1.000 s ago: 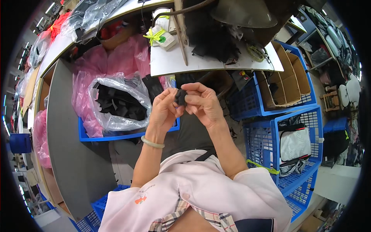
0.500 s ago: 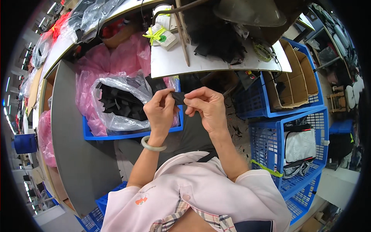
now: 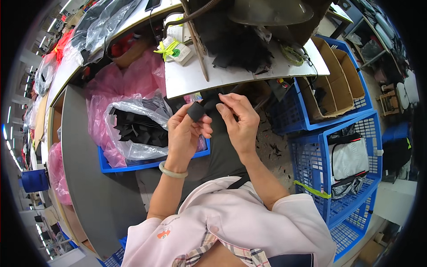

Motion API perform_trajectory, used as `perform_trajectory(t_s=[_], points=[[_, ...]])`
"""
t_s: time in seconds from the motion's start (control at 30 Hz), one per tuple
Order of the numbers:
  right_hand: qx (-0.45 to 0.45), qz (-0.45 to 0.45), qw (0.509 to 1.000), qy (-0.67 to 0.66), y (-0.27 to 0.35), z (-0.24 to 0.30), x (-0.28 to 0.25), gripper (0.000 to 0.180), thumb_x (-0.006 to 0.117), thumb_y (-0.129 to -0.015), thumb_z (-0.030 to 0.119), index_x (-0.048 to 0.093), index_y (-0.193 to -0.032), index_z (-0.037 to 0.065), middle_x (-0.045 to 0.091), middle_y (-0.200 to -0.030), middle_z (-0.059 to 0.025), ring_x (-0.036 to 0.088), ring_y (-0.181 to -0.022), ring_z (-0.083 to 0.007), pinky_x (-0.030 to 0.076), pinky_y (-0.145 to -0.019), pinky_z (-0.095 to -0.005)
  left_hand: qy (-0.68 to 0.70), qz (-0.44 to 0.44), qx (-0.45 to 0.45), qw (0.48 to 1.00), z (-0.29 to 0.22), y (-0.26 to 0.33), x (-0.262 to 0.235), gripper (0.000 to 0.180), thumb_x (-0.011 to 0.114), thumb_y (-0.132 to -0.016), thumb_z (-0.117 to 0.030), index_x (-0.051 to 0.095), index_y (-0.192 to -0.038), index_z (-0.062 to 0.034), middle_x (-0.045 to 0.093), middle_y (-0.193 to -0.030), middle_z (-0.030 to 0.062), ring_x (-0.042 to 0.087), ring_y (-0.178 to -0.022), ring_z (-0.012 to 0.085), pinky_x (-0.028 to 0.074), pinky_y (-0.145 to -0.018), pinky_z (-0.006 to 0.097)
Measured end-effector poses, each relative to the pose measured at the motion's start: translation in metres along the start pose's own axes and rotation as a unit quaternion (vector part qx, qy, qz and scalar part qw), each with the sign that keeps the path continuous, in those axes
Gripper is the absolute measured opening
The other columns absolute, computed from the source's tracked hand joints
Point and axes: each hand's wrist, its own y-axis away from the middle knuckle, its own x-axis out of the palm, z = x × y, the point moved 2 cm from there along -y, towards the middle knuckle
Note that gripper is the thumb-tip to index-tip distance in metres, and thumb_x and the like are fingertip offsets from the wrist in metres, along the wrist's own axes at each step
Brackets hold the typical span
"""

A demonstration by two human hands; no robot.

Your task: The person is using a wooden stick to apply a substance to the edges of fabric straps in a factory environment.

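I am in the middle of working one small black fabric piece (image 3: 196,111), which sits at the centre of the frame, just below the front edge of the white counter (image 3: 187,82). My left hand (image 3: 184,133) has its fingers closed on the piece, thumb pressing it from the front, and my right hand (image 3: 240,122) pinches its upper right corner with forefinger and thumb, the other fingers curled loosely. It looks to me like I am folding or peeling the piece apart at that corner; the next move, I judge, calls for a steady hold from the left while the right pulls gently, so the soft material does not slip. Counting what I see: one piece in hand, two hands on it, one pale green bangle (image 3: 172,171) on my left wrist. Left of centre, one clear plastic bag (image 3: 133,133) holds many black cut pieces, too many and too jumbled to count, inside one blue tray (image 3: 133,163). On the right stand three blue wire baskets (image 3: 347,178).
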Motion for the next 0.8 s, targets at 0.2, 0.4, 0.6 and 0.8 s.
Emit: perform_trajectory(t_s=[0.2,0.4,0.6,0.8], points=[[0.060,-0.009,0.992,-0.107,-0.002,-0.014,0.006,0.018,0.066,-0.079,0.001,0.064,-0.096,-0.004,0.061,-0.107,-0.0105,0.061,-0.084,-0.0139,0.050,-0.072,-0.0238,-0.005,-0.024,0.039,0.999,0.009,0.006,0.007,0.025,0.045,-0.095,-0.009,0.054,-0.113,0.0054,0.063,-0.076,0.0179,0.064,-0.057,0.0206,0.055,-0.049,0.029],[0.260,0.114,0.875,-0.392,-0.009,-0.031,0.009,0.021,0.062,-0.081,0.002,0.061,-0.100,-0.004,0.061,-0.112,-0.0135,0.061,-0.088,-0.0131,0.054,-0.076,-0.0290,-0.086,-0.028,0.057,0.994,0.006,0.009,0.008,0.026,0.045,-0.094,-0.008,0.055,-0.116,0.0029,0.062,-0.072,0.0132,0.059,-0.051,0.0148,0.051,-0.046,0.024],[0.313,0.165,0.834,-0.423,-0.003,-0.031,0.007,0.019,0.063,-0.084,0.012,0.065,-0.097,-0.002,0.065,-0.104,-0.0104,0.061,-0.085,-0.0119,0.054,-0.073,-0.0284,-0.277,-0.086,0.106,0.951,-0.010,0.005,0.005,0.018,0.049,-0.088,-0.001,0.064,-0.097,0.0008,0.059,-0.065,0.0007,0.048,-0.048,0.0011,0.033,-0.040,0.015],[0.280,0.221,0.886,-0.297,0.007,-0.018,0.006,0.020,0.062,-0.088,0.020,0.067,-0.088,0.000,0.066,-0.075,-0.0059,0.057,-0.061,-0.0074,0.048,-0.053,-0.0203,-0.258,-0.056,0.042,0.964,-0.028,-0.006,-0.008,0.017,0.051,-0.086,-0.001,0.067,-0.093,0.0004,0.058,-0.064,-0.0018,0.039,-0.045,-0.0009,0.026,-0.040,0.013]])
